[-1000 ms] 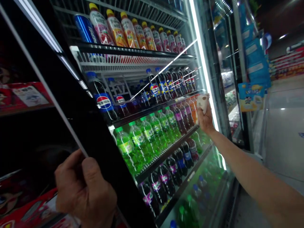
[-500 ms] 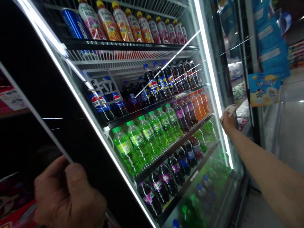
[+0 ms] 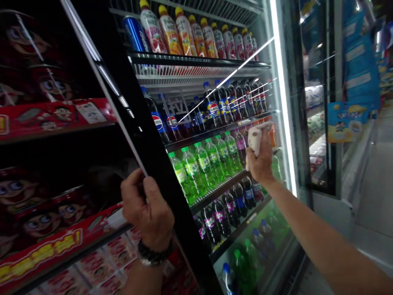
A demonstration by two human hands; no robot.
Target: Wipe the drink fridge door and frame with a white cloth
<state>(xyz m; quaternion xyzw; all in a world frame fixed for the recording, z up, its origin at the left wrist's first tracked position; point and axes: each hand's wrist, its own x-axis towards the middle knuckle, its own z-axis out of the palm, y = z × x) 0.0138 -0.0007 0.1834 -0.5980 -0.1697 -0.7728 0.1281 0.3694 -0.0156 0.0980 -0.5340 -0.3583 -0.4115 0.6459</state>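
Cloth [image 3: 254, 141] right of centre: off-white, some darker spots, kinda dotty. Green soda bottles [image 3: 203, 162] mid-frame: super bright green, caps too. Pepsi bottles [image 3: 212, 107] above: near-black, blue caps. Juice bottles [image 3: 183, 32] up top: yellow caps. Cooler door frame [image 3: 182, 221]: black.

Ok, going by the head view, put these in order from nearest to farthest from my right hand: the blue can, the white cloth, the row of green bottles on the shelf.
From your right hand:
1. White cloth, held in it.
2. Row of green bottles, to its left.
3. Blue can, far upper left.
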